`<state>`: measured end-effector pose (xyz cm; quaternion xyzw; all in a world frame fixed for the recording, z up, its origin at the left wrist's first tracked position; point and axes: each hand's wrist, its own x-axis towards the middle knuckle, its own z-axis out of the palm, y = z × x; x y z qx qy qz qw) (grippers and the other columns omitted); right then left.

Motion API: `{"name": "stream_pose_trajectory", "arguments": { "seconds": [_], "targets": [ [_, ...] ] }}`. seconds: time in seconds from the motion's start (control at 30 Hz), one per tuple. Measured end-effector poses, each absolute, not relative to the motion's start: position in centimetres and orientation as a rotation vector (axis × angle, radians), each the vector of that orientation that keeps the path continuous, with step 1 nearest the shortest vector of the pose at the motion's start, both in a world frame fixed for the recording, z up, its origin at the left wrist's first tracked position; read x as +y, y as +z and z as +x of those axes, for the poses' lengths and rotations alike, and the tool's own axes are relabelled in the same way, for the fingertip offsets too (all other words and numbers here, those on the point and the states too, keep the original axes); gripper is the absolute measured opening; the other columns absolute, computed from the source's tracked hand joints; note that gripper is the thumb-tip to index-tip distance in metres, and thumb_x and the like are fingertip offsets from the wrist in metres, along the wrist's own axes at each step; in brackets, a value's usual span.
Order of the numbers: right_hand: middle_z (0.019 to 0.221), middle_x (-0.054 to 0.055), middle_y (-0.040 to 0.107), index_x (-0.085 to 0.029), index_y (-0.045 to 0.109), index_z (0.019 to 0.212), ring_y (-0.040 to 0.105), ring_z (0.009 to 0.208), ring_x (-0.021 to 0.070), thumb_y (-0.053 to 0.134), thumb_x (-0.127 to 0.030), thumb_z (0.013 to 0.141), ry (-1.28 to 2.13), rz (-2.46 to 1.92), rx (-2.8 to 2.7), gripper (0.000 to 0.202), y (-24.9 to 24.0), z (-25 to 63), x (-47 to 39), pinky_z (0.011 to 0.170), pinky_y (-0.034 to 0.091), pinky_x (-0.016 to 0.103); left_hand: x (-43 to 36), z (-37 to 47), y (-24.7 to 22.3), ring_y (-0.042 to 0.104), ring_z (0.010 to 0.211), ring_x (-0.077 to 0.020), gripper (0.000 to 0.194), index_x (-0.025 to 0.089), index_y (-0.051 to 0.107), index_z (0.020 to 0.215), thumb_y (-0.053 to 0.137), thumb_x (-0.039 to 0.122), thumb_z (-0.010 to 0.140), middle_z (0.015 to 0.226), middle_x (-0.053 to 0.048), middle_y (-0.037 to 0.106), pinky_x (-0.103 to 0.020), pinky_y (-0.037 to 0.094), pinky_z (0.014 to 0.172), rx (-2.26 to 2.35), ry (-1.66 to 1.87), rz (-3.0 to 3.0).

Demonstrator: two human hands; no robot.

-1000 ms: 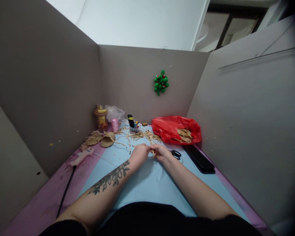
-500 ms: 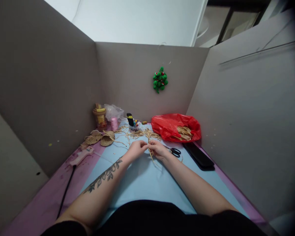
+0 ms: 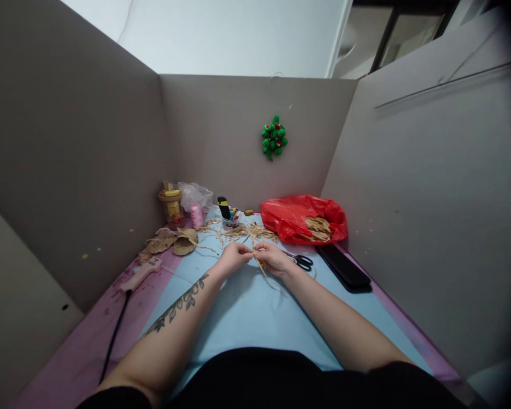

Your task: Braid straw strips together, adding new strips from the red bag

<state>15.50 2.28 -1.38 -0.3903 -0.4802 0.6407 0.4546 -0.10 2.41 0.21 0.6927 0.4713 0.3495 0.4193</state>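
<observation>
My left hand [image 3: 235,258] and my right hand [image 3: 271,258] meet above the middle of the table, fingertips almost touching. Both pinch a thin bundle of dry straw strands [image 3: 260,268], whose ends stick out above and below the fingers. How the strands cross between the fingertips is too small to make out. Just beyond the hands lies a loose spread of straw [image 3: 255,230]. Black-handled scissors [image 3: 303,262] rest to the right of my right hand, their blades partly hidden behind it.
A red plastic bag [image 3: 287,216] of straw stands back right, above a long black case [image 3: 344,270]. At left lie a pink glue gun [image 3: 139,276] and woven straw pieces [image 3: 185,242]. Behind are pink thread [image 3: 196,216], a lidded cup [image 3: 171,207] and a pen tub [image 3: 230,222]. Grey panels enclose three sides.
The view has shifted slightly. Both hands keep their pinch on the straw at nearly the same place, with only small finger movements.
</observation>
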Motion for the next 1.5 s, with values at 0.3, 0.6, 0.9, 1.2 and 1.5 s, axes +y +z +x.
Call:
{"name": "stream_pose_trajectory", "arguments": {
  "seconds": [0.3, 0.6, 0.9, 1.2, 1.5],
  "targets": [
    [0.042, -0.008, 0.046, -0.019, 0.044, 0.067, 0.037, 0.038, 0.0066, 0.074, -0.029, 0.051, 1.533, -0.981, -1.234, 0.036, -1.7, 15.5, 2.5, 0.04, 0.023, 0.02, 1.9, 0.4, 0.5, 0.04, 0.045, -0.0053, 0.021, 0.013, 0.053, 0.062, 0.06, 0.032, 0.063, 0.051, 0.004, 0.049, -0.018, 0.03, 0.047, 1.068, 0.838, 1.463],
    [0.049, -0.004, 0.051, -0.017, 0.053, 0.069, 0.041, 0.043, 0.0072, 0.071, -0.028, 0.056, 1.526, -0.934, -1.302, 0.026, -1.2, 15.7, 2.4, 0.044, 0.028, 0.021, 2.3, 0.6, 0.0, 0.039, 0.046, -0.0058, 0.022, 0.015, 0.046, 0.063, 0.057, 0.034, 0.066, 0.052, 0.005, 0.046, -0.019, 0.029, 0.047, 1.027, 0.929, 1.432],
    [0.043, -0.004, 0.045, -0.017, 0.051, 0.057, 0.034, 0.039, 0.0069, 0.064, -0.034, 0.062, 1.113, -1.234, -1.469, 0.023, -1.0, 16.0, 2.5, 0.042, 0.023, 0.022, 2.7, 0.4, 0.1, 0.04, 0.049, -0.0076, 0.017, 0.014, 0.05, 0.062, 0.049, 0.029, 0.07, 0.053, 0.003, 0.048, -0.019, 0.031, 0.049, 1.246, 1.034, 1.596],
    [0.067, 0.004, 0.058, -0.019, 0.057, 0.066, 0.048, 0.067, 0.016, 0.049, -0.022, 0.079, 0.094, -1.225, -2.053, 0.016, -1.2, 13.5, -0.4, 0.064, 0.034, 0.027, 2.6, 0.8, -0.2, 0.037, 0.044, -0.0055, 0.012, 0.014, 0.047, 0.055, 0.053, 0.022, 0.062, 0.047, 0.004, 0.045, -0.018, 0.029, 0.045, 1.215, 1.046, 1.376],
    [0.076, 0.008, 0.06, -0.018, 0.062, 0.078, 0.051, 0.075, 0.0184, 0.045, -0.02, 0.084, 0.06, -1.167, -2.167, 0.018, -1.8, 13.1, -0.3, 0.073, 0.037, 0.029, 3.2, 1.0, -1.1, 0.037, 0.043, -0.0063, 0.016, 0.014, 0.047, 0.054, 0.054, 0.026, 0.063, 0.044, 0.004, 0.044, -0.019, 0.03, 0.045, 1.204, 1.105, 1.336]
  ]
}}
